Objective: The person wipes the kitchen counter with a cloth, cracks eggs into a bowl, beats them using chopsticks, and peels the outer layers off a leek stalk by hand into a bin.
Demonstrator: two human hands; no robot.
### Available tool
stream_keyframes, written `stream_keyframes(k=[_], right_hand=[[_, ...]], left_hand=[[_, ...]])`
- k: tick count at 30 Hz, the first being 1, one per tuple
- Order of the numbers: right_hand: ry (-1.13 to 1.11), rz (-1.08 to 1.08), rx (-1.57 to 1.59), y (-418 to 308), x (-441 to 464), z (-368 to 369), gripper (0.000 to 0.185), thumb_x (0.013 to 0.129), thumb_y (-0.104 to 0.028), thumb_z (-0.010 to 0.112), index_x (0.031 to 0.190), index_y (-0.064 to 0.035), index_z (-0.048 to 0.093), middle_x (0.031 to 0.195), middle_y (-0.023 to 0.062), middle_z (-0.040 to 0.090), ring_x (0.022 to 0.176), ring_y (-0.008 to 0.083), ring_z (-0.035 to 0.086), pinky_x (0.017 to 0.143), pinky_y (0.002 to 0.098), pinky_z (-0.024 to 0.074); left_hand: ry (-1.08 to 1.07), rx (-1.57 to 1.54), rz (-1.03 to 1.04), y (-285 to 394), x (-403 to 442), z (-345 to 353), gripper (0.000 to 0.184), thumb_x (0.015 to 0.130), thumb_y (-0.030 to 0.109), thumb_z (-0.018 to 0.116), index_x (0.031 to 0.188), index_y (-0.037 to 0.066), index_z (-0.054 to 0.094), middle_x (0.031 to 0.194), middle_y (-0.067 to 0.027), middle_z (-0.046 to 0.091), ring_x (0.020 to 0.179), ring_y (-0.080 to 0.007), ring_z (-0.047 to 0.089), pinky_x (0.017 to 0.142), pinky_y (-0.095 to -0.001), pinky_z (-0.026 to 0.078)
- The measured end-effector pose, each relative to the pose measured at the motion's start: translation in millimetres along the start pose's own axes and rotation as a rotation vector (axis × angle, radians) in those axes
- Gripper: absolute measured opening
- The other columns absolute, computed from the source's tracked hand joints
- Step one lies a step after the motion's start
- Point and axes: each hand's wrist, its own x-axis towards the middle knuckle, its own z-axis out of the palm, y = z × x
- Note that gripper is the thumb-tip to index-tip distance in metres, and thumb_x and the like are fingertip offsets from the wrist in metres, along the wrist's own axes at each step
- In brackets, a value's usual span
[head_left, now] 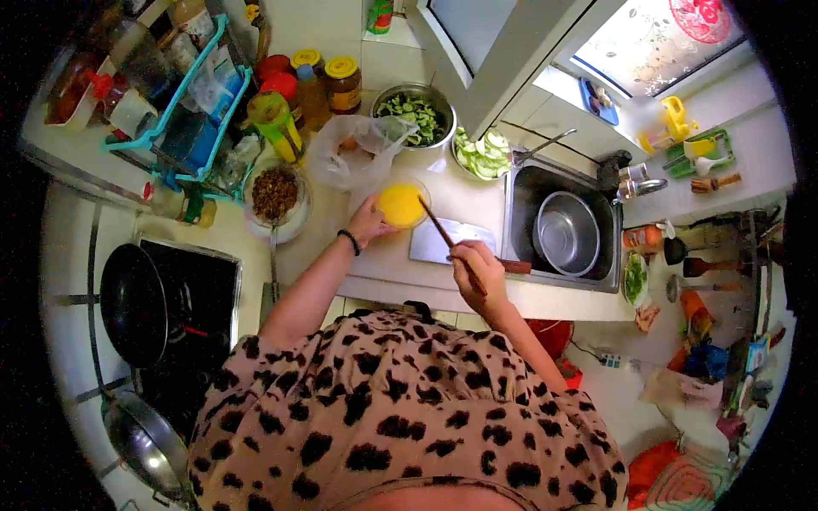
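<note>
My left hand (371, 223), with a dark band at the wrist, is closed on the side of a small bowl (429, 203) on the counter. Yellow beaten egg (400, 205) fills much of that bowl. In my right hand (480, 274) is a pair of dark chopsticks (438, 226), gripped near the upper end, their tips in the egg. Below the chopsticks lies a cleaver (452, 242), its broad blade flat on the counter and its brown handle (515, 266) pointing right, partly behind my right hand.
Behind the egg are a plastic bag (345, 157), a metal bowl of chopped greens (413, 119) and a bowl of pale green slices (483, 155). A basin (567, 234) sits in the sink at right. At left are a dish of brown food (275, 194) and a black pan (135, 305) on the stove.
</note>
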Motion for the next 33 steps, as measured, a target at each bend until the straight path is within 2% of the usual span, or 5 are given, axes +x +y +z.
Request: stream_keyframes(k=[13, 17, 21, 29, 33], right_hand=[[-0.243, 0.018, -0.423, 87, 35, 65, 0.032, 0.079, -0.009, 0.059, 0.109, -0.0013, 0.052, 0.114, 0.0197, 0.05, 0.094, 0.0356, 0.056, 0.076, 0.0399, 0.0493], [-0.259, -0.066, -0.486, 103, 38, 86, 0.039, 0.077, -0.005, 0.06, 0.113, 0.004, 0.048, 0.117, 0.0247, 0.047, 0.1, 0.0379, 0.053, 0.082, 0.0396, 0.048], [-0.266, -0.168, -0.541, 99, 42, 84, 0.037, 0.079, -0.001, 0.053, 0.116, 0.0001, 0.048, 0.121, 0.0208, 0.047, 0.104, 0.0363, 0.051, 0.087, 0.0413, 0.0438], [-0.218, -0.051, -0.671, 59, 37, 58, 0.048, 0.076, -0.002, 0.052, 0.123, -0.0098, 0.047, 0.121, 0.0159, 0.049, 0.11, 0.0322, 0.048, 0.094, 0.0457, 0.0342], [-0.195, 0.008, -0.463, 43, 23, 47, 0.059, 0.065, 0.004, 0.063, 0.12, -0.0065, 0.048, 0.12, 0.0162, 0.05, 0.109, 0.0342, 0.049, 0.093, 0.0443, 0.0363]], left_hand=[[-0.173, -0.104, 0.149, -35, 61, 17, 0.076, 0.075, 0.002, 0.065, 0.139, 0.009, 0.024, 0.126, -0.016, 0.047, 0.094, -0.0271, 0.061, 0.067, -0.0333, 0.057], [0.258, 0.19, 0.054, 7, 0, 43, 0.07, 0.081, 0.019, 0.063, 0.139, 0.011, 0.025, 0.106, -0.016, 0.059, 0.077, -0.0219, 0.065, 0.071, -0.0325, 0.055], [0.127, 0.271, 0.136, -9, -44, 7, 0.053, 0.087, 0.013, 0.055, 0.135, 0.008, 0.034, 0.094, -0.0072, 0.058, 0.075, -0.0157, 0.059, 0.069, -0.0304, 0.052], [1.104, 1.124, 0.627, 15, -191, -76, 0.035, 0.073, 0.005, 0.058, 0.108, 0.004, 0.054, 0.103, -0.0174, 0.054, 0.098, -0.0359, 0.051, 0.082, -0.0459, 0.042], [1.14, 1.066, 0.422, 18, -212, -90, 0.038, 0.072, 0.005, 0.059, 0.11, 0.004, 0.052, 0.105, -0.0163, 0.05, 0.103, -0.0359, 0.046, 0.089, -0.0446, 0.039]])
